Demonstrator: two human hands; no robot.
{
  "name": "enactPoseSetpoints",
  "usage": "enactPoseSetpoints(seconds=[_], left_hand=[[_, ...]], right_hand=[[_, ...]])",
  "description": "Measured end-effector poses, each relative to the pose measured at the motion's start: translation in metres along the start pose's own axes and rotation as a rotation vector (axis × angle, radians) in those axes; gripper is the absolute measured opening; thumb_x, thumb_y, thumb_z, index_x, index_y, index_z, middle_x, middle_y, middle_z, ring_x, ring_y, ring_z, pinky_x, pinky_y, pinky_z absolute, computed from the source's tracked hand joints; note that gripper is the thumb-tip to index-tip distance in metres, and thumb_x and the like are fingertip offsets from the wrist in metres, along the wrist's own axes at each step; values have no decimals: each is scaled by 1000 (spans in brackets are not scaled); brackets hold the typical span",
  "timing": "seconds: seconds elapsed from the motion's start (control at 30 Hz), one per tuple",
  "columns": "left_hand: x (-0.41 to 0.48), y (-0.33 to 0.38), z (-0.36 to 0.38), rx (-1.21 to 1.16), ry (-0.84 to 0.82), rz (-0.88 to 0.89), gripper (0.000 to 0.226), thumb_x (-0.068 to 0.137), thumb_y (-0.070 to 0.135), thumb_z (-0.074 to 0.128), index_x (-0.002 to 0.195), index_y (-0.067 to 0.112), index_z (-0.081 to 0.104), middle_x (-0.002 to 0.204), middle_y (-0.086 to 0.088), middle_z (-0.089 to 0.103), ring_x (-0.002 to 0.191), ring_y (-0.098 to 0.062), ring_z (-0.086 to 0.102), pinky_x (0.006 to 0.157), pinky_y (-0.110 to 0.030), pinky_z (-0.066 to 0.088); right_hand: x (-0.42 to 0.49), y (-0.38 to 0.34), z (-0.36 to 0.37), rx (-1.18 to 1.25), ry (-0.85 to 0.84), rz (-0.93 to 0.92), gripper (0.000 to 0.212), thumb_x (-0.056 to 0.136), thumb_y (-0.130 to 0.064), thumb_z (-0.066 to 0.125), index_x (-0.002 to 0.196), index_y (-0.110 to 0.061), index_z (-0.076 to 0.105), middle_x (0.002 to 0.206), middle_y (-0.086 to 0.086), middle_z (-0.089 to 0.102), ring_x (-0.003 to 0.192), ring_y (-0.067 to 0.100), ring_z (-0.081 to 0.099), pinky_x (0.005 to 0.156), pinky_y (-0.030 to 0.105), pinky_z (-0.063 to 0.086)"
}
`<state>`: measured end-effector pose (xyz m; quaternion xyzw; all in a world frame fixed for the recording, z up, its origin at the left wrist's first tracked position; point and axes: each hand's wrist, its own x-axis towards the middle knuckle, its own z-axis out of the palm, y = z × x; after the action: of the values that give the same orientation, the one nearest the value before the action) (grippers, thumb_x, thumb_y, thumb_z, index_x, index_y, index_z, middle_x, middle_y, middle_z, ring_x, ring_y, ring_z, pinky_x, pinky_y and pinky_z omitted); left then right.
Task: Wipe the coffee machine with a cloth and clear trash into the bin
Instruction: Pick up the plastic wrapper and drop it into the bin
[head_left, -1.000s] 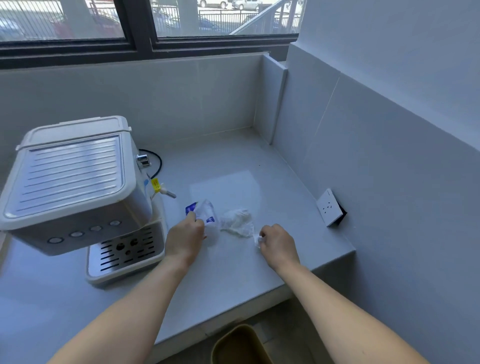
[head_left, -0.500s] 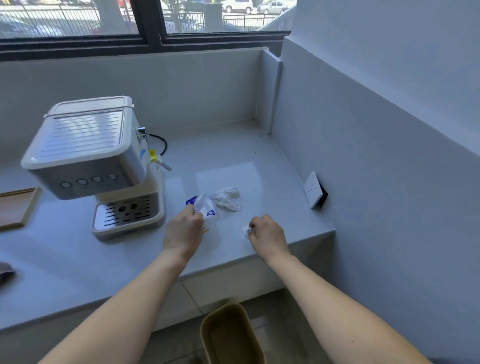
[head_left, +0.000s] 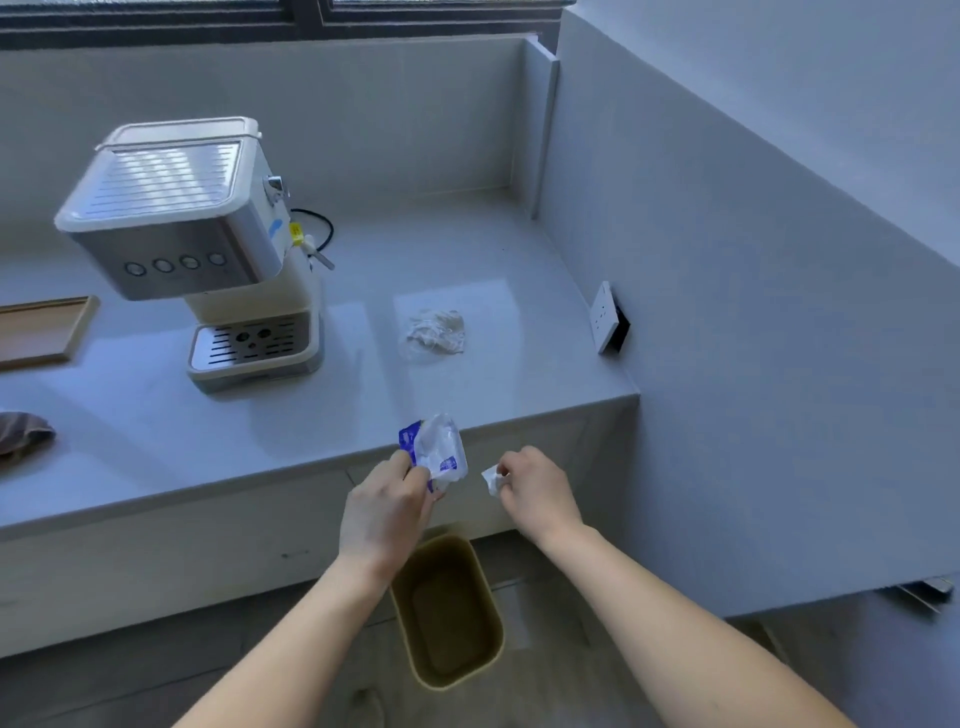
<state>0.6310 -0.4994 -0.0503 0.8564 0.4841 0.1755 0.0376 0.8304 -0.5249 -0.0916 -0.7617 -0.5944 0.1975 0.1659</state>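
My left hand (head_left: 387, 512) grips a crumpled blue-and-white plastic wrapper (head_left: 435, 450), held just off the counter's front edge. A small white paper scrap (head_left: 490, 479) is pinched in my right hand (head_left: 537, 493). Both hands hover above the olive-brown bin (head_left: 447, 610) that stands on the floor below the counter. One crumpled white tissue (head_left: 435, 332) still lies on the grey counter (head_left: 260, 415). The cream coffee machine (head_left: 208, 244) stands at the counter's left. A dark cloth (head_left: 21, 434) lies at the far left edge.
A wooden tray (head_left: 39, 332) sits left of the machine. The machine's black cable (head_left: 317, 228) loops behind it. A white wall socket (head_left: 605, 317) juts from the right wall near the counter corner. Walls enclose the counter at the back and right.
Both hands drew back from the counter with the wrapper and the scrap and now hang over the bin. The view pulled away, showing more floor and the bin.
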Motion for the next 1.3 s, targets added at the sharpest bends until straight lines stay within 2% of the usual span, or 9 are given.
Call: enactPoseSetpoints(seconds=[0.2, 0.4, 0.53, 0.67, 0.73, 0.83, 0.93, 1.1, 1.3], left_hand=[[-51, -6, 38, 13, -163, 41, 27, 62, -1, 82, 57, 9, 57, 61, -5, 52, 48, -23, 47, 32, -30, 37], [-74, -31, 112, 4, -341, 12, 27, 58, 3, 86, 57, 7, 59, 62, -6, 54, 48, -25, 50, 33, -28, 38], [-100, -55, 184, -15, -478, -53, 14, 74, 16, 81, 77, 8, 70, 80, -6, 63, 62, -22, 57, 44, -30, 44], [-129, -80, 256, 24, -619, -151, 20, 92, 30, 62, 107, 18, 68, 106, 0, 62, 85, -16, 59, 69, -29, 53], [-139, -88, 283, 13, -671, -208, 21, 93, 31, 62, 111, 21, 66, 108, 2, 60, 85, -13, 59, 72, -25, 53], [-149, -97, 314, 13, -738, -283, 17, 93, 30, 62, 109, 23, 63, 104, 2, 58, 79, -11, 57, 68, -22, 49], [-154, -103, 339, 35, -774, -305, 12, 95, 27, 58, 105, 23, 62, 100, 3, 58, 76, -11, 59, 66, -23, 50], [-159, -111, 375, 54, -796, -286, 13, 97, 23, 56, 106, 22, 63, 108, 0, 57, 80, -12, 57, 68, -24, 50], [-166, -119, 409, 62, -824, -237, 20, 93, 28, 63, 112, 23, 61, 107, 1, 56, 77, -12, 55, 68, -24, 48]], right_hand=[[-27, 17, 39, -12, -88, 54, 10, 94, -12, 50, 91, -11, 60, 97, 4, 53, 83, 24, 56, 69, 27, 41], [-33, 41, 117, -31, -171, 66, 11, 93, -11, 53, 94, -12, 64, 97, 3, 56, 84, 23, 59, 73, 33, 52], [-36, 69, 190, -27, -265, 79, 14, 94, -14, 58, 105, -19, 66, 105, 0, 58, 90, 21, 63, 80, 34, 58], [-36, 94, 256, -42, -339, 103, 14, 92, -16, 63, 104, -22, 65, 106, 0, 62, 86, 18, 63, 81, 31, 59], [-33, 107, 282, -53, -336, 154, 14, 91, -15, 64, 102, -25, 65, 102, -2, 61, 79, 14, 59, 79, 28, 58], [-26, 119, 314, -49, -345, 233, 18, 90, -12, 62, 103, -25, 67, 105, -2, 60, 81, 16, 58, 78, 28, 57], [-20, 125, 339, -38, -341, 287, 17, 89, -15, 65, 101, -26, 68, 108, -2, 62, 87, 18, 63, 78, 29, 58], [-15, 134, 378, -30, -381, 343, 16, 90, -17, 62, 100, -28, 68, 111, -4, 63, 91, 18, 64, 81, 30, 57], [-13, 143, 411, -46, -374, 349, 13, 94, -25, 62, 104, -28, 68, 113, -3, 64, 93, 17, 63, 85, 29, 56]])
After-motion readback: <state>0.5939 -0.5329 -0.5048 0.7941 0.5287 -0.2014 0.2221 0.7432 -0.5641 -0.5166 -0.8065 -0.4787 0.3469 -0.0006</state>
